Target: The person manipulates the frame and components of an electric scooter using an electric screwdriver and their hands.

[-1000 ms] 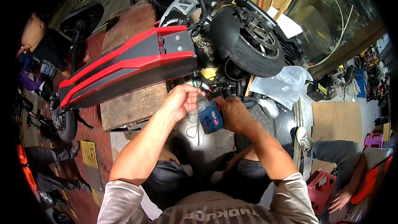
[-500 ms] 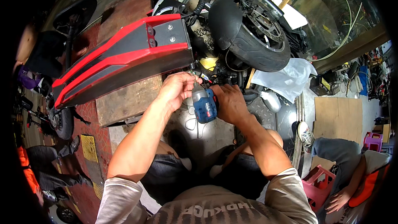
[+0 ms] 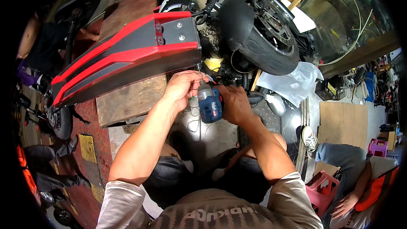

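My right hand (image 3: 233,104) is closed on a blue power drill (image 3: 209,107), its silver nose pointing away from me, toward the lower right corner of a red and dark grey scooter deck (image 3: 127,68). My left hand (image 3: 184,87) has its fingers curled and pinched beside the drill's tip, at a thin metal part (image 3: 199,68) just below the deck; exactly what the fingertips hold is too small to tell. A thin dark loop of wire (image 3: 194,112) hangs below that hand. The deck rests over a worn wooden board (image 3: 127,101).
A black wheel (image 3: 275,59) with frame parts lies beyond the drill, beside a clear plastic bag (image 3: 288,85) and cardboard (image 3: 341,123). At the right a person in orange (image 3: 373,186) sits near a pink stool (image 3: 318,186). Other people (image 3: 51,174) are at the left.
Both my hands and the drill have moved slightly away from me, toward the deck's corner. The drill is now turned more straight ahead, and my left fingertips are closer to the deck.
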A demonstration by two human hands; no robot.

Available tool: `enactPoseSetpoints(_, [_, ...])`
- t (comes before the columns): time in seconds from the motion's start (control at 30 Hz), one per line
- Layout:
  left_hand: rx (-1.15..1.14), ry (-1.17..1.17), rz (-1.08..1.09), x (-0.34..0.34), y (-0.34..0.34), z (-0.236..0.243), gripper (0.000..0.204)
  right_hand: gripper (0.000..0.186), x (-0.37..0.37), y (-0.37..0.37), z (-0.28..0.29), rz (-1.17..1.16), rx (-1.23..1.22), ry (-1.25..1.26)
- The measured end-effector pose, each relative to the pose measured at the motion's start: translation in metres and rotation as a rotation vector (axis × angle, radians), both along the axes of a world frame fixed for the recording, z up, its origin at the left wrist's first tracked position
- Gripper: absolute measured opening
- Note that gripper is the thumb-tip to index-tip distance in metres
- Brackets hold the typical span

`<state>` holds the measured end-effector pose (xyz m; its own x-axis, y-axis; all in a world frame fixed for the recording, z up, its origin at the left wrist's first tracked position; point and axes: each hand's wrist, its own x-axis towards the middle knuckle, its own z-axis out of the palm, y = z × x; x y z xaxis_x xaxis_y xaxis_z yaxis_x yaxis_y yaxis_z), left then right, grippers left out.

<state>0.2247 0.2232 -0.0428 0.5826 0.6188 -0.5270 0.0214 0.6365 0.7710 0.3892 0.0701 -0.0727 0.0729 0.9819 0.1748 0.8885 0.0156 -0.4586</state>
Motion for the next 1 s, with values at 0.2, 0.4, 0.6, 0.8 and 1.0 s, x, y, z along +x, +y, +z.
enactPoseSetpoints(0.2, [-0.055, 0.012, 0.044, 0.004, -0.004, 0.011, 0.025, 0.046, 0.001, -0.002, -0.002, -0.028, -0.135, -0.016])
enactPoseSetpoints(0.4, [-0.081, -0.001, 0.084, 0.006, -0.002, 0.008, 0.028, 0.042, -0.002, -0.003, 0.0, -0.067, -0.031, -0.033])
enactPoseSetpoints(0.6, [-0.078, -0.014, 0.074, 0.005, 0.0, 0.001, 0.029, 0.031, -0.008, -0.005, 0.001, -0.074, 0.06, -0.041])
enactPoseSetpoints(0.8, [-0.093, 0.002, 0.063, 0.004, -0.002, -0.003, 0.029, 0.038, -0.007, -0.01, -0.003, -0.051, 0.036, -0.089])
enactPoseSetpoints(1.0, [-0.09, -0.019, 0.053, 0.003, -0.008, -0.003, 0.029, 0.064, -0.01, -0.012, 0.006, -0.084, 0.04, -0.11])
